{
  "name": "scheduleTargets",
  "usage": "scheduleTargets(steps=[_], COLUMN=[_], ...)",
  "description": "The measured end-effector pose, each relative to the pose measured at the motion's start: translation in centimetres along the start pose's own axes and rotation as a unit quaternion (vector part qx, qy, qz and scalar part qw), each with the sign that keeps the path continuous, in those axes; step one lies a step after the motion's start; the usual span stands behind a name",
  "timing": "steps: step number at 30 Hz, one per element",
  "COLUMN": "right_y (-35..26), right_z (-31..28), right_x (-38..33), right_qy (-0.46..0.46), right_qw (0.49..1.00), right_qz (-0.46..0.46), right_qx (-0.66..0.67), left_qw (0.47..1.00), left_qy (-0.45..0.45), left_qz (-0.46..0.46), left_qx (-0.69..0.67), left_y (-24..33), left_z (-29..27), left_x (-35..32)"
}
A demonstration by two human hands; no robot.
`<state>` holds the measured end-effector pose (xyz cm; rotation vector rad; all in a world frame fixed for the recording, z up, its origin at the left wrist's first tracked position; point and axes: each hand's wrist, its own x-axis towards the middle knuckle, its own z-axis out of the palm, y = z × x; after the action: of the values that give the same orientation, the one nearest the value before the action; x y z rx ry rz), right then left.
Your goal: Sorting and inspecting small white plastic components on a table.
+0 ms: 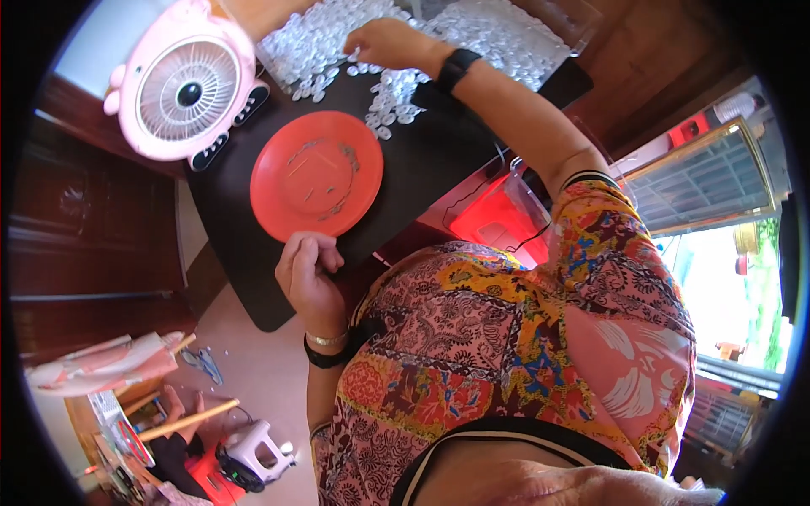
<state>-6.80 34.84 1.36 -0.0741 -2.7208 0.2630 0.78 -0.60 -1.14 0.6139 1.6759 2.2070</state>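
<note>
A round red plate lies on a black tabletop. My left hand is curled at the plate's near rim and grips its edge; a black band and a thin bangle sit on that wrist. My right hand, with a black watch on its wrist, reaches to the far side. Its fingertips are pinched down into a heap of small clear plastic pieces. A trail of the same clear pieces runs from the heap toward the plate. My patterned shirt fills the lower right.
A pink round fan stands at the far left of the tabletop. A clear tray holds more clear pieces. A red bin sits under the table. On the floor at lower left lie scissors, sticks and a white device.
</note>
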Motion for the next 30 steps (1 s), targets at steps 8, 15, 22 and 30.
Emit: scheduleTargets(steps=[8, 15, 22, 30], right_y=[-1.4, -11.7, -17.5, -19.3], right_z=[-1.6, -3.3, -2.6, -3.3], right_x=[-0.8, -6.0, -9.5, -11.0], right_qy=[0.095, -0.062, -0.093, -0.071], right_qw=[0.994, 0.831, 0.739, 0.767], right_qz=[-0.011, 0.042, 0.071, 0.057], right_qx=[0.05, 0.552, 0.664, 0.636], left_qw=[0.999, 1.0, 0.998, 0.995], left_qy=[-0.031, -0.008, -0.051, -0.044], left_qz=[-0.007, 0.0, -0.005, 0.059], left_qx=[0.0, 0.027, 0.028, 0.069], left_y=[-0.3, 0.5, 1.1, 1.1], left_z=[-0.8, -0.4, 0.8, 0.6], left_x=[0.3, 1.4, 2.9, 2.0])
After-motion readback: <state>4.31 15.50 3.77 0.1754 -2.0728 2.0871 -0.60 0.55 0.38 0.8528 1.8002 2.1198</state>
